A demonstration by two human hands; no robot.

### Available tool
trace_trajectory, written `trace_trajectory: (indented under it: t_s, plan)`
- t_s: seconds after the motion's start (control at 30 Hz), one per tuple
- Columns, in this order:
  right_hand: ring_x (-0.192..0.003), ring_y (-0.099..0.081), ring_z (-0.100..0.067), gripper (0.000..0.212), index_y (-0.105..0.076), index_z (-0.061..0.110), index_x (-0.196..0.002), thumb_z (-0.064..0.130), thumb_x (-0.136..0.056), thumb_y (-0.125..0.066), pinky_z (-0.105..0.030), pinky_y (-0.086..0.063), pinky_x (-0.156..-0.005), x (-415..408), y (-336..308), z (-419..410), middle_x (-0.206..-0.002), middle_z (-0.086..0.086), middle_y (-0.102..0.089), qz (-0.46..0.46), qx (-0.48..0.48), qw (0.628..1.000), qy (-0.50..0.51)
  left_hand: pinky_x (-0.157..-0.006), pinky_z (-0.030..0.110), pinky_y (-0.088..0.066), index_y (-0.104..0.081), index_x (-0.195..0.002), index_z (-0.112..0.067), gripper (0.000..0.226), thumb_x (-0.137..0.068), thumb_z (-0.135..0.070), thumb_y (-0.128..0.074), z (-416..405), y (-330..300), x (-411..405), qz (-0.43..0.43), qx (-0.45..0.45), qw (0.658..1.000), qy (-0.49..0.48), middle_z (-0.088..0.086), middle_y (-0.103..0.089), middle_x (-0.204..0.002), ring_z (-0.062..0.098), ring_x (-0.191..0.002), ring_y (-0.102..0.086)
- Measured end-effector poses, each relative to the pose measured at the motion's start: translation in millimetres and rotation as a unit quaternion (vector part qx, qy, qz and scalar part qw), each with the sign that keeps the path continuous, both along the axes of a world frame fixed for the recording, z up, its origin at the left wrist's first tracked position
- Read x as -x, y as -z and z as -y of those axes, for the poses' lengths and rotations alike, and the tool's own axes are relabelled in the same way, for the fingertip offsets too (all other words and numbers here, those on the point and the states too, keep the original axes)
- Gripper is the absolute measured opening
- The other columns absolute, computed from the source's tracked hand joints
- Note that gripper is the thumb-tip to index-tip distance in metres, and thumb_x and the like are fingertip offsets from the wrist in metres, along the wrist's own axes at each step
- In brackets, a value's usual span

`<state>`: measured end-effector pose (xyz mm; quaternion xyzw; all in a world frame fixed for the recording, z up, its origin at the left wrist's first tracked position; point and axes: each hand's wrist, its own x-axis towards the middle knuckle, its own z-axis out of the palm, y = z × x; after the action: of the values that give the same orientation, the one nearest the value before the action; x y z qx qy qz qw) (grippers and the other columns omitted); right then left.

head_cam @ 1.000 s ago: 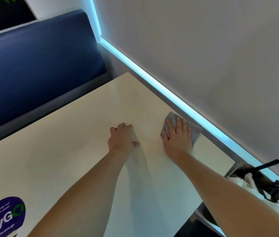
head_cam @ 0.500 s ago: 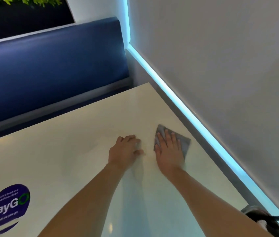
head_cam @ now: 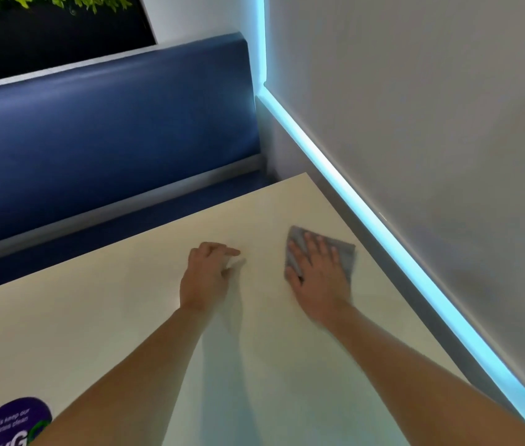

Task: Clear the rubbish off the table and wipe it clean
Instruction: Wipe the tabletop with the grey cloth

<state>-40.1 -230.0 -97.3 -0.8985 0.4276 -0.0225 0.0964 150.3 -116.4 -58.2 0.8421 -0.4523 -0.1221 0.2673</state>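
Note:
A cream table (head_cam: 126, 310) fills the lower half of the view. My right hand (head_cam: 317, 275) lies flat with straight, spread fingers on a grey cloth (head_cam: 346, 255) and presses it to the tabletop near the wall-side edge. My left hand (head_cam: 206, 275) rests on the bare table to the left of the cloth, fingers loosely curled and the forefinger stretched out, holding nothing. No rubbish shows on the visible part of the table.
A blue padded bench back (head_cam: 103, 130) runs behind the table's far edge. A grey wall (head_cam: 431, 123) with a glowing cyan light strip (head_cam: 367, 223) borders the table on the right. A purple round sticker (head_cam: 13, 420) sits at the table's near left corner.
The view has tilted up and left, so the tray at the lower right has left the frame. My right hand has slid the cloth towards the table's far corner; my left hand stays beside it.

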Motion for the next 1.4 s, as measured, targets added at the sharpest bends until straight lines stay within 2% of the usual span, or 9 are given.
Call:
trace_trajectory:
  t_s: [0.13,0.23,0.33,0.5,0.73,0.83,1.0,1.17,1.4]
  plan:
    - [-0.15,-0.008,-0.02,0.054,-0.024,0.032,-0.153,0.049,-0.102,-0.018,-0.037,-0.001,-0.121,-15.7,7.7,19.7,-0.163,0.004,-0.014,0.046,-0.02,0.993,-0.102,-0.106,0.037,-0.031,-0.042,-0.143,-0.027,0.05,-0.096,-0.035,-0.056,17.5,1.8,-34.2,0.039,-0.079,0.992,-0.086,0.0,-0.033,-0.148,0.022,-0.135,-0.028]
    - [-0.143,-0.029,-0.019,0.043,-0.041,0.025,-0.143,0.03,-0.102,-0.029,-0.036,-0.015,-0.119,-23.8,4.1,69.7,-0.154,0.002,-0.036,0.077,0.002,0.997,0.003,-0.119,0.044,-0.006,-0.012,-0.153,-0.028,0.088,-0.086,-0.058,-0.06,20.6,13.0,-55.4,-0.035,-0.188,0.967,-0.167,-0.002,0.0,-0.161,0.023,-0.148,0.004]
    - [-0.137,-0.038,-0.021,0.042,-0.043,0.021,-0.14,0.025,-0.098,-0.035,-0.038,-0.021,-0.118,-41.6,-8.4,104.7,-0.147,-0.001,-0.045,0.074,0.037,0.994,0.071,-0.119,0.044,0.002,-0.001,-0.154,-0.031,0.098,-0.083,-0.068,-0.056,20.2,23.9,-59.7,-0.066,-0.215,0.959,-0.175,-0.005,0.012,-0.162,0.018,-0.148,0.016]
    - [-0.149,-0.016,-0.026,0.056,-0.01,0.018,-0.156,0.035,-0.103,-0.021,-0.042,-0.006,-0.122,-103.7,-8.0,103.8,-0.161,-0.006,-0.02,0.043,-0.011,0.991,0.127,-0.118,0.042,0.006,0.004,-0.154,-0.034,0.096,-0.084,-0.07,-0.051,19.4,26.5,-61.2,-0.072,-0.222,0.958,-0.167,-0.007,0.018,-0.161,0.015,-0.147,0.022]
    - [-0.151,0.004,-0.018,0.074,-0.003,0.031,-0.156,0.05,-0.087,0.019,-0.04,0.005,-0.121,-168.9,1.1,31.9,-0.164,0.006,-0.002,0.014,-0.028,0.987,-0.158,-0.118,0.04,0.006,0.003,-0.154,-0.035,0.094,-0.084,-0.071,-0.048,16.0,33.7,-62.6,-0.06,-0.21,0.961,-0.172,-0.008,0.017,-0.161,0.013,-0.146,0.022]
    - [-0.15,-0.007,-0.019,0.069,-0.012,0.034,-0.155,0.053,-0.092,0.007,-0.041,-0.003,-0.12,-153.9,4.6,58.6,-0.163,0.006,-0.01,-0.01,-0.007,0.979,-0.201,-0.118,0.039,0.006,0.003,-0.154,-0.035,0.092,-0.085,-0.07,-0.047,14.9,34.0,-61.5,-0.05,-0.204,0.962,-0.174,-0.008,0.017,-0.161,0.013,-0.146,0.022]
    - [-0.148,-0.014,-0.024,0.072,-0.014,0.024,-0.156,0.049,-0.091,0.003,-0.046,-0.013,-0.118,-98.8,9.5,148.2,-0.162,-0.001,-0.015,-0.026,0.032,0.999,-0.027,-0.117,0.038,0.009,0.007,-0.154,-0.034,0.09,-0.088,-0.069,-0.043,17.6,32.7,-57.5,-0.044,-0.222,0.959,-0.169,-0.007,0.021,-0.16,0.014,-0.145,0.026]
    - [-0.15,-0.002,-0.024,0.055,-0.003,0.021,-0.157,0.036,-0.105,-0.013,-0.044,0.0,-0.121,-123.1,7.9,140.5,-0.164,-0.004,-0.002,-0.032,-0.002,0.993,0.115,-0.117,0.038,0.009,0.008,-0.153,-0.034,0.092,-0.087,-0.071,-0.044,18.4,34.3,-62.9,-0.054,-0.229,0.957,-0.169,-0.006,0.021,-0.16,0.015,-0.145,0.027]
    - [-0.151,0.002,-0.022,0.058,-0.006,0.026,-0.157,0.042,-0.101,-0.003,-0.042,0.005,-0.119,-179.1,1.3,38.7,-0.164,0.001,-0.002,0.005,-0.006,0.996,-0.085,-0.118,0.037,0.008,-0.002,-0.154,-0.037,0.058,-0.101,-0.053,-0.018,18.7,32.9,-62.5,-0.069,-0.193,0.959,-0.197,-0.009,0.011,-0.162,0.011,-0.147,0.018]
